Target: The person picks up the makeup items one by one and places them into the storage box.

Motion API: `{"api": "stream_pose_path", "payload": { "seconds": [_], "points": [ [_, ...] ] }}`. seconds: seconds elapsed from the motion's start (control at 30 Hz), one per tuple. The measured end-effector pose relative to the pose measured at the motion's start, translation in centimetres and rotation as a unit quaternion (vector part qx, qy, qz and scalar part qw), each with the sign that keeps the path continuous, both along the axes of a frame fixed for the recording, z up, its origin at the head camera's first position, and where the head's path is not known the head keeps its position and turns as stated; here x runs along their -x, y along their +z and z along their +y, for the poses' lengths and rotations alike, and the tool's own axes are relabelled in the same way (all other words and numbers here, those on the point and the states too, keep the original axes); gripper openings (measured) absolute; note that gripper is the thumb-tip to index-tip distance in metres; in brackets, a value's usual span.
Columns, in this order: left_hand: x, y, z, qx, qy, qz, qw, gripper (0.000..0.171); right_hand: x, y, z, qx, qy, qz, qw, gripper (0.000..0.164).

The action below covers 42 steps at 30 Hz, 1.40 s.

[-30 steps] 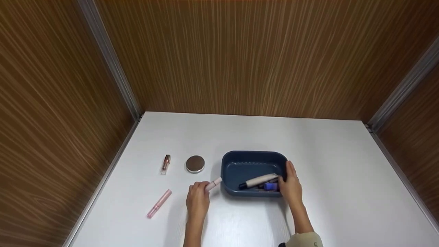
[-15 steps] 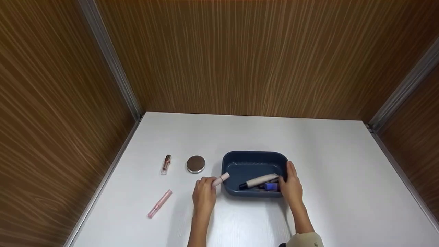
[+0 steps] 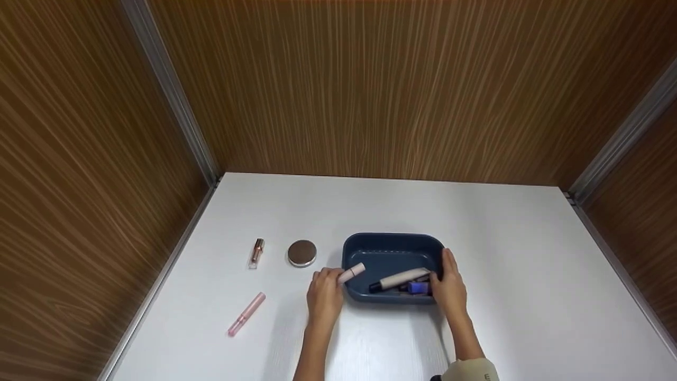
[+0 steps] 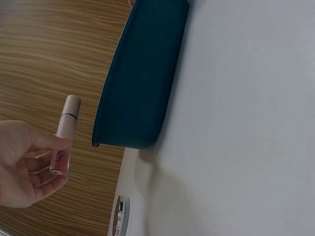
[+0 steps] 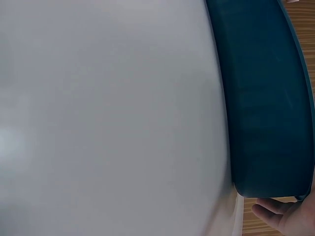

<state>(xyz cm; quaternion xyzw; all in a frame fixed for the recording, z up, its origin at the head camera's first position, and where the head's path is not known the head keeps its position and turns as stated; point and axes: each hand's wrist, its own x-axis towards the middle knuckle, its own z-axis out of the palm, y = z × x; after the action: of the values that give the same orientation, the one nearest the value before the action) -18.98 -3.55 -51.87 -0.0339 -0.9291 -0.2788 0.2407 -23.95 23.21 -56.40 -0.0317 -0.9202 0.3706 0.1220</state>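
My left hand [image 3: 325, 299] pinches a pale pink lip gloss tube [image 3: 352, 272] between thumb and fingers, its capped end over the left rim of a dark blue bin [image 3: 389, 242]. In the left wrist view the tube [image 4: 69, 118] shows a pinker lower end with a small printed outline. My right hand [image 3: 451, 293] holds the bin's right end, thumb at the inside and fingers along the outer wall. Inside the bin, a cream squeeze tube with a black cap [image 3: 402, 278] lies beside a purple-blue item [image 3: 419, 288]; other small things there are partly hidden.
Left of the bin, a round compact [image 3: 302, 253] with a brown top lies on the white table [image 3: 508, 254]. Farther left are a lipstick [image 3: 256, 253] with a clear end and a slim pink tube [image 3: 247, 314]. Wood-grain panels [image 3: 370, 95] enclose the table's back and sides.
My left hand has moved right and slightly up with the lip gloss tube, from beside the bin to over its left rim. My right hand and the bin stay in place.
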Motion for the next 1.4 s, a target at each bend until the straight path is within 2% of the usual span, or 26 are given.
{"api": "stream_pose_path", "payload": {
  "seconds": [0.33,0.57,0.67,0.8,1.0,1.4],
  "points": [
    [0.9,0.4,0.7,-0.009,-0.014,0.025,0.9996,0.018,0.1,0.0,0.1,0.002,0.001,0.005,1.000,0.064],
    [1.8,0.8,1.6,-0.043,-0.039,0.005,0.9983,0.015,0.0,0.2,0.1,0.001,0.001,-0.011,1.000,0.064],
    [2.1,0.9,2.0,-0.053,-0.045,0.009,0.9975,0.015,0.0,0.2,0.1,0.002,0.000,-0.015,1.000,0.064],
    [2.3,0.5,2.5,-0.050,-0.057,0.019,0.9970,0.014,0.0,0.2,0.1,0.003,-0.001,-0.012,1.000,0.064],
    [2.1,-0.4,3.2,-0.041,-0.066,-0.011,0.9969,0.014,-0.1,0.1,0.0,0.011,0.002,-0.008,1.000,0.063],
    [1.9,-1.0,2.9,-0.049,-0.054,-0.018,0.9972,0.019,-0.1,0.1,0.0,0.012,0.001,-0.001,1.000,0.063]
  ]
}}
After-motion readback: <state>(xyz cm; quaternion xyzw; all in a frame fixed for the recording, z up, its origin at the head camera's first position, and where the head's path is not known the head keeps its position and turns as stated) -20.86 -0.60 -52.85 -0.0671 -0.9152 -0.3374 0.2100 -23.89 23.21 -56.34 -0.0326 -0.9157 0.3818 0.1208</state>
